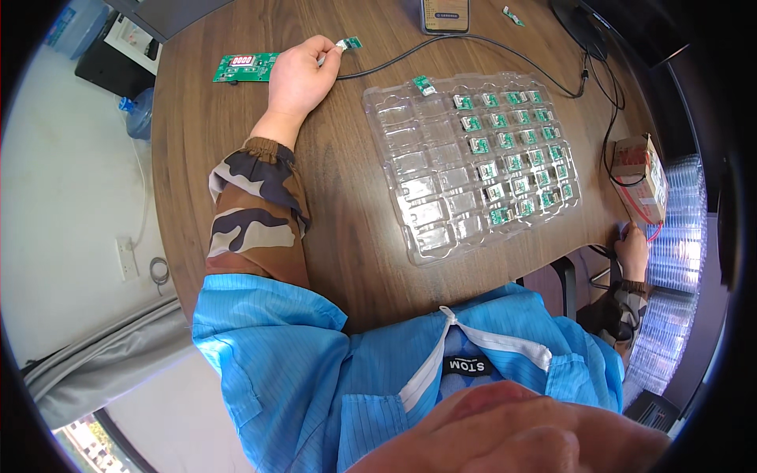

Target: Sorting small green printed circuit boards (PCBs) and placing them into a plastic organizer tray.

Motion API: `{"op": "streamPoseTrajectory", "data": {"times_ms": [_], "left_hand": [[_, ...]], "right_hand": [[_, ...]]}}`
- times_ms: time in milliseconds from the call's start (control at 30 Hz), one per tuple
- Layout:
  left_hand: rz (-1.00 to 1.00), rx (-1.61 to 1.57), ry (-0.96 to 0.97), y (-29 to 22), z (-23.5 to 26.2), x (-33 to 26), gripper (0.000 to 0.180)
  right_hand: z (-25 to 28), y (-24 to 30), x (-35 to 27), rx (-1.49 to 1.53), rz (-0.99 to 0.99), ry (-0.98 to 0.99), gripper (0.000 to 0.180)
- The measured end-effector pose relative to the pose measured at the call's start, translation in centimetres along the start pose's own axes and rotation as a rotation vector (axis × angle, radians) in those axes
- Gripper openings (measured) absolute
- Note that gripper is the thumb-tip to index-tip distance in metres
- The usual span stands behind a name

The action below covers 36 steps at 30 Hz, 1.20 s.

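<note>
at far left, beyond the edge of the brown wood-grain desk (339, 236), a wall socket (126, 258) and a blue-tinted water bottle (140, 117) are visible. on the desk's upper left lies a green display board (256, 74) with lit red digits; your left hand (303, 72) covers its right end. the grip of this hand is closed in a pinch: your thumb and forefinger hold a small green board (353, 43) by its white connector, just above the desk's upper left area. a black cable (402, 55) runs rightward from behind the hand, passing just below a phone (445, 17) at the upper edge. right of centre lies a clear plastic tray (426, 213); its right-hand columns carry rows of small green boards (514, 162) with pale connectors, and a single board (424, 84) rests at its top edge, towards the left. another small board (513, 16) lies at the upper right, near a black monitor stand (582, 27). at far right, your right hand (631, 254) is by the desk's edge, just below a cardboard box (640, 177) and near a red wire (656, 232); you cannot tell whether its curled grip contains anything. beyond it stand stacked clear trays (680, 236).
</note>
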<state>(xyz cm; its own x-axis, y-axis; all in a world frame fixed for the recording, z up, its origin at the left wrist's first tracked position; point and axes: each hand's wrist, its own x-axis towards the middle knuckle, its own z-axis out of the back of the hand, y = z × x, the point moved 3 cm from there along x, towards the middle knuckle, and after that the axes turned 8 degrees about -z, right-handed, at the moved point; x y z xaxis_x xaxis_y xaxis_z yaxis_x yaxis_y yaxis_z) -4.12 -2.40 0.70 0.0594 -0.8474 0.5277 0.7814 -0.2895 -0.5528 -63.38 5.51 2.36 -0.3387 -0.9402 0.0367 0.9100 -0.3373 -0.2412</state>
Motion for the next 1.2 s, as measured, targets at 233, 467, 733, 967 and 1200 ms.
{"op": "streamPoseTrajectory", "data": {"times_ms": [233,467,733,967,1200], "left_hand": [[-0.020,-0.005,-0.014,-0.2,-0.5,0.0,0.017],[-0.134,-0.005,0.007,-1.7,-0.2,-0.2,0.016],[-0.073,-0.114,0.008,-1.5,-1.2,0.2,0.016],[-0.003,-0.081,0.043,-1.0,-0.8,0.0,0.018],[0.010,-0.053,0.049,-0.7,-0.8,-0.3,0.021]], "right_hand": [[1.0,-1.2,0.3,-0.025,0.020,0.001,0.019],[14.3,19.3,-0.9,0.582,0.718,-0.071,0.013],[14.8,44.2,0.4,0.744,1.237,0.121,0.019],[14.2,46.3,0.3,0.512,1.133,-0.413,0.018],[14.1,39.0,2.3,0.278,1.063,-0.175,0.015]]}}
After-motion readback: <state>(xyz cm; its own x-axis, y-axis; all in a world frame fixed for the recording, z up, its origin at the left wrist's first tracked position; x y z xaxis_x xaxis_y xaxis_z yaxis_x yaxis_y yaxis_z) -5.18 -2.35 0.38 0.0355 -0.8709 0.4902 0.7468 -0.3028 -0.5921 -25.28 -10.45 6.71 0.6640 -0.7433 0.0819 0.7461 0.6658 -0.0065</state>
